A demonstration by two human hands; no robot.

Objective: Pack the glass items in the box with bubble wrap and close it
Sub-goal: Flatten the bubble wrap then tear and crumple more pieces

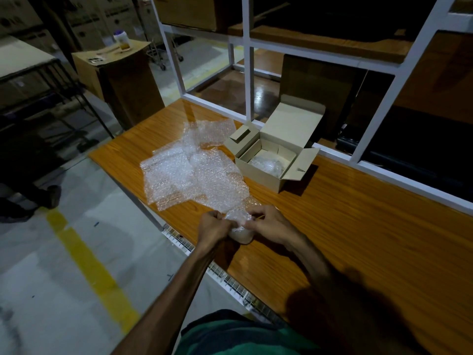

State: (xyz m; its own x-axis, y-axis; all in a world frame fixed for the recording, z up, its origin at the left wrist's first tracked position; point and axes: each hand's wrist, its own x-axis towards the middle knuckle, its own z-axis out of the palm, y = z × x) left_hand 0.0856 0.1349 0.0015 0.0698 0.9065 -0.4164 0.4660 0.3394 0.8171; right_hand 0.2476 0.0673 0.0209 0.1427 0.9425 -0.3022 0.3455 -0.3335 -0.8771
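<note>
A small glass item sits near the table's front edge, half rolled in the near end of a long bubble wrap sheet. My left hand grips its left side through the wrap. My right hand pinches the wrap against its right side. An open cardboard box stands further back on the wooden table, its lid and flaps raised. Inside it lies one bubble-wrapped bundle.
More bubble wrap sheets lie spread left of the box. A white metal frame borders the table's far side. The table's left edge drops to a floor with a yellow line. A tall carton stands at the back left.
</note>
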